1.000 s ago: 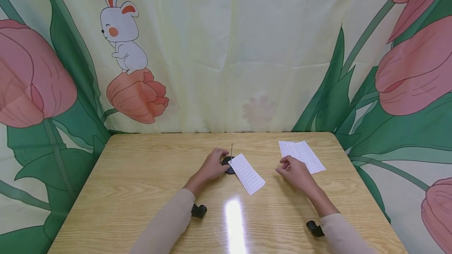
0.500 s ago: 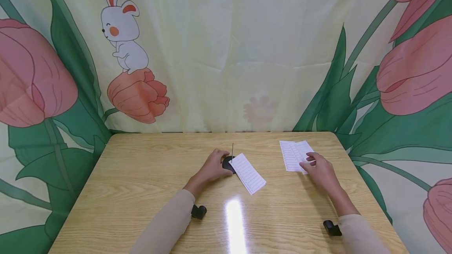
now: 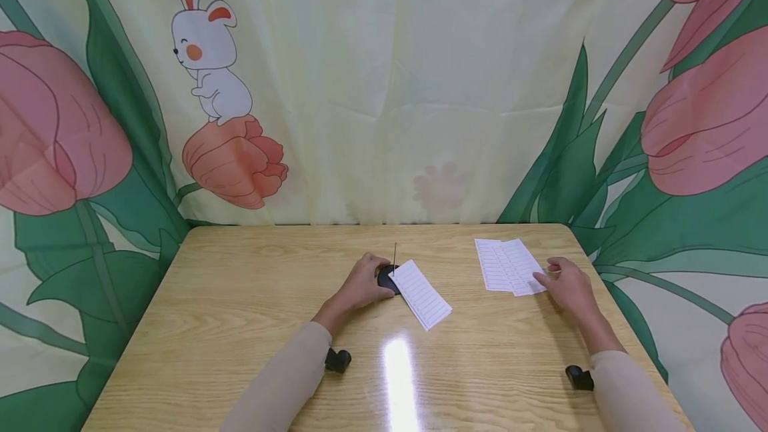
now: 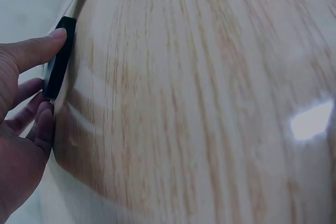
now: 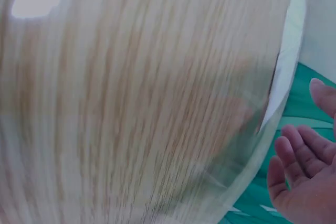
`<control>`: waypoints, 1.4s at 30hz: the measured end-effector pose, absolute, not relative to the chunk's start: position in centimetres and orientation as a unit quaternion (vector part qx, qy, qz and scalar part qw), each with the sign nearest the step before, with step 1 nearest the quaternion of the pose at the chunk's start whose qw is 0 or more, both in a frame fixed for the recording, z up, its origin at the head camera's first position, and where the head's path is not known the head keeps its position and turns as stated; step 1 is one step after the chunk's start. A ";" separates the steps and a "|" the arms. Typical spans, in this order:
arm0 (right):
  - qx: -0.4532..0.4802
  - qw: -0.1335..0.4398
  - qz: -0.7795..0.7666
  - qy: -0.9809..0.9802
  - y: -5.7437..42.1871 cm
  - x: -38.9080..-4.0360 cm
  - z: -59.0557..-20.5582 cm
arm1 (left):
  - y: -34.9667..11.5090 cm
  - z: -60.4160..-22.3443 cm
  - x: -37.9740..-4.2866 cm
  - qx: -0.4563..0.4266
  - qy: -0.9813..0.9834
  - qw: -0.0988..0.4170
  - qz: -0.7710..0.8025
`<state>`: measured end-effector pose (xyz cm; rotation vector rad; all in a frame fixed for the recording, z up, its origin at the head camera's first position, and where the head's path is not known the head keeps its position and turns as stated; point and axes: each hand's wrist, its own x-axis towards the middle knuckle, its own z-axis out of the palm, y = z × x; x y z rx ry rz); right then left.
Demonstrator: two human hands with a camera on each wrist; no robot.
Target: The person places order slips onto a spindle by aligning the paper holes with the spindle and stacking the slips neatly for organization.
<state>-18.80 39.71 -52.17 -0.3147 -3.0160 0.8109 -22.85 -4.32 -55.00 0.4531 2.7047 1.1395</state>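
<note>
A bill spike [image 3: 386, 279] with a round black base and a thin upright rod stands near the middle of the table. My left hand [image 3: 362, 283] holds its base at the left side; in the left wrist view the thumb and fingers lie on either side of the black base [image 4: 61, 59]. Printed white paper slips [image 3: 422, 297] lie slanted, one corner at the rod. Two more printed slips [image 3: 510, 267] overlap at the back right. Just right of them is my right hand [image 3: 569, 285], fingers loosely bent, thumb tip near the slips' edge, nothing held.
The wooden table [image 3: 258, 299] has its back edge against a curtain [image 3: 360, 85] printed with tulips and a rabbit. A bright light reflection [image 3: 399, 385] lies at the front middle. Black wrist devices [image 3: 338, 360] sit at both cuffs.
My right hand has moved rightward, from left of the two loose slips, across them, to their right side. My left hand stays at the spike's base.
</note>
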 end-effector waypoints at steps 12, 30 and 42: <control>-0.153 -0.073 0.236 -0.957 40.0 -19.9 -53.2 | -4.4 -54.9 -22.7 0.149 0.910 0.087 0.377; -0.181 -0.098 0.298 -0.932 40.1 -20.1 -53.3 | -4.5 -55.3 -22.7 0.155 0.901 0.094 0.395; -0.134 -0.042 0.293 -0.946 40.0 -20.3 -52.8 | -4.5 -55.5 -23.0 0.149 0.903 0.091 0.392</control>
